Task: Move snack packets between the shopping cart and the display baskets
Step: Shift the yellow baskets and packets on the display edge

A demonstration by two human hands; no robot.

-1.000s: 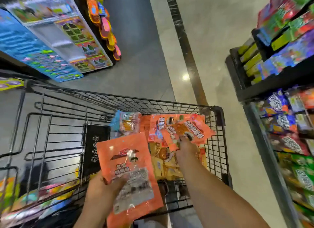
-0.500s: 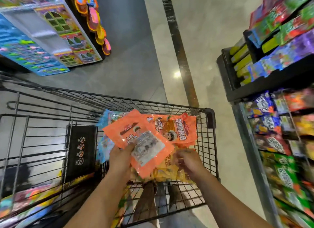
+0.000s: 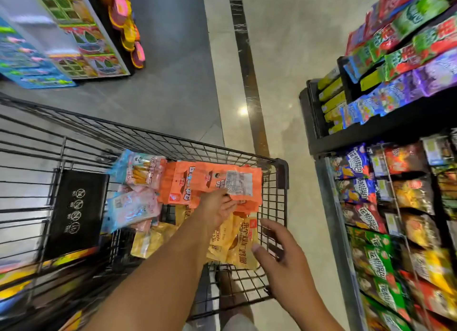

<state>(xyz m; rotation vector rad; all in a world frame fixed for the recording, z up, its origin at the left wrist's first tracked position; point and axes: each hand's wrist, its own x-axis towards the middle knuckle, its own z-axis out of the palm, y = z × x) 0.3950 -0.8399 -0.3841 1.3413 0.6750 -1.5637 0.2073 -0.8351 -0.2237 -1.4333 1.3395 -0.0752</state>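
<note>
A black wire shopping cart (image 3: 279, 182) holds orange, yellow and pale blue snack packets. My left hand (image 3: 217, 208) reaches into the cart and grips an orange packet (image 3: 237, 185) that lies back side up on top of other orange packets (image 3: 180, 185) at the cart's far right corner. My right hand (image 3: 284, 259) hovers open over the cart's right side, just beside yellow packets (image 3: 237, 244), and holds nothing. Pale blue packets (image 3: 133, 204) lie further left in the cart.
Wire display baskets (image 3: 395, 207) full of snack packets line the shelf on the right, close to the cart. Above them stands a black shelf (image 3: 371, 135) with more packets. A toy display (image 3: 74, 34) stands across the aisle at upper left. Polished floor runs ahead.
My left hand carried the orange packet forward and right, down onto the orange pile. My right hand let go of its orange packet and drew back, open, to the cart's right side.
</note>
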